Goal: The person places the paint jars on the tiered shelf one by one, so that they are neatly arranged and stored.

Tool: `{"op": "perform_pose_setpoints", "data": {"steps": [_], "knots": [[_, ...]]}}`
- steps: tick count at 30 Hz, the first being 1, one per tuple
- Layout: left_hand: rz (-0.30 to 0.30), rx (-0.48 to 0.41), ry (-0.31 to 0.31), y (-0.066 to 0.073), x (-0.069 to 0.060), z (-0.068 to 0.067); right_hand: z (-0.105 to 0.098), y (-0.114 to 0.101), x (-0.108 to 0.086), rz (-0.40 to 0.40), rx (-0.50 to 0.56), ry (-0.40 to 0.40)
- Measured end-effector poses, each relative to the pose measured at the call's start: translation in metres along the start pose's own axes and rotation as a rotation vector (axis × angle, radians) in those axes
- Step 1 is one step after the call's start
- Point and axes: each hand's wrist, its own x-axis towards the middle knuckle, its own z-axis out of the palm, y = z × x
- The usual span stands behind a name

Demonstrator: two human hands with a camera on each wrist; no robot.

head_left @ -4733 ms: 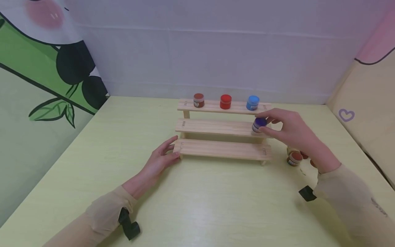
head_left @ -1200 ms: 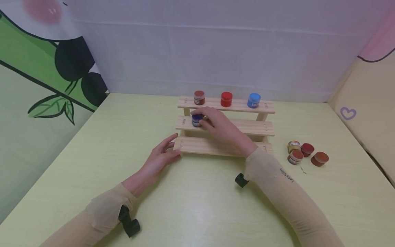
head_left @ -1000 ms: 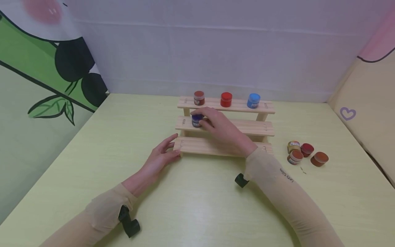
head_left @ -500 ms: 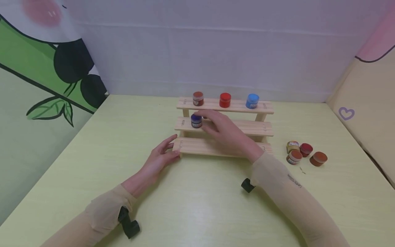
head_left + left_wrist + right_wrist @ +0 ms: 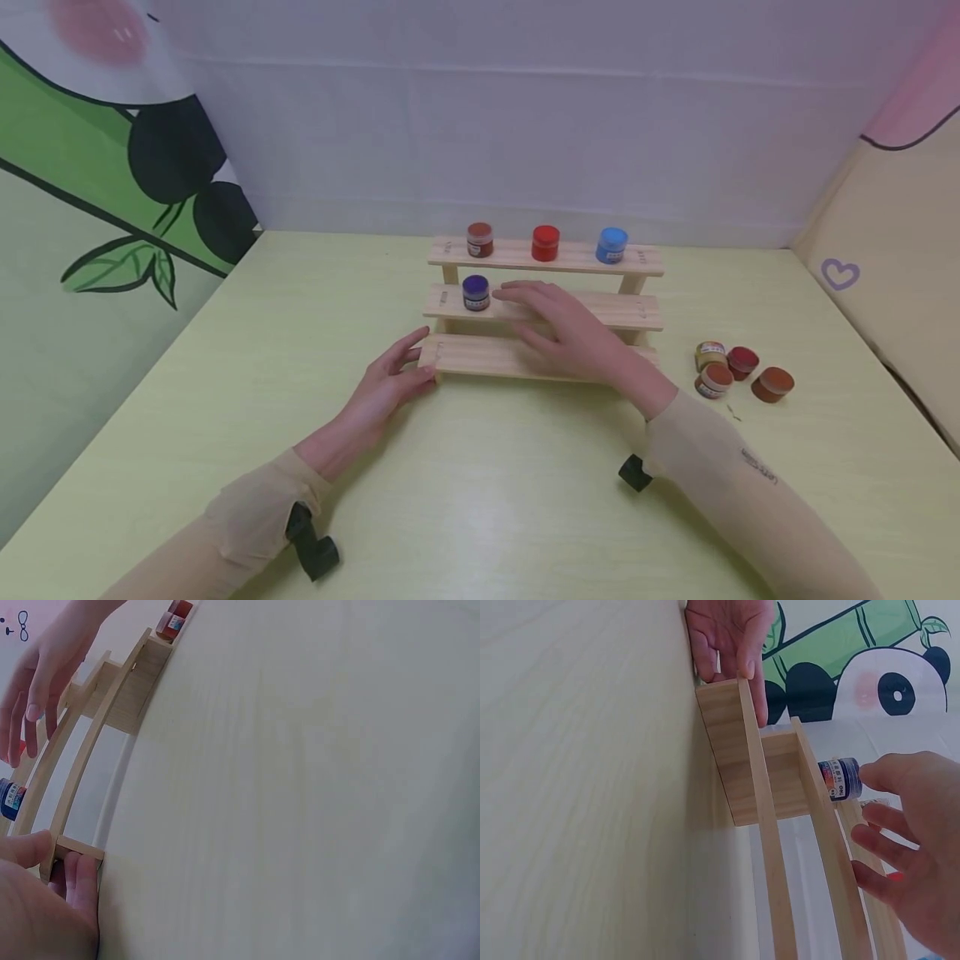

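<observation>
A three-tier wooden display rack [image 5: 480, 358] stands on the table. My left hand [image 5: 378, 392] grips its left end; in the left wrist view the thumb [image 5: 31, 847] lies on the lowest board and fingers reach round the end piece. A dark blue paint jar [image 5: 476, 293] sits upright at the left of the middle tier. Just right of that jar, my right hand [image 5: 573, 333] hovers over the middle and lower tiers, fingers loosely extended and holding nothing. Along the top tier stand a brown jar [image 5: 480, 240], a red jar [image 5: 545, 243] and a light blue jar [image 5: 612, 245].
Several paint jars sit on the table right of the rack: a yellow jar [image 5: 710, 356], a dark red jar [image 5: 742, 362], an orange-brown jar [image 5: 714, 380] and a brown jar [image 5: 772, 384]. A pale cloth wall [image 5: 480, 150] closes off the back.
My right hand carried the dark blue jar from the middle tier's right end to its left end, let go and drew back to the right. The left hand stayed on the rack.
</observation>
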Motion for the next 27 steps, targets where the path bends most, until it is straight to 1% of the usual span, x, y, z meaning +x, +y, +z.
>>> {"op": "perform_pose_setpoints", "data": {"steps": [4, 13, 22, 27], "knots": [[-0.002, 0.001, 0.002, 0.0, 0.0, 0.0, -0.004, 0.003, -0.01, -0.035, -0.016, 0.012], [-0.001, -0.009, 0.001, 0.001, -0.001, 0.001, -0.013, 0.009, -0.032, -0.066, -0.053, 0.049], [-0.005, -0.011, 0.001, 0.002, -0.002, 0.001, -0.026, 0.013, -0.06, -0.044, -0.07, 0.079], [-0.004, -0.014, 0.003, 0.002, -0.002, 0.001, -0.034, 0.02, -0.078, -0.005, -0.088, 0.099]]}}
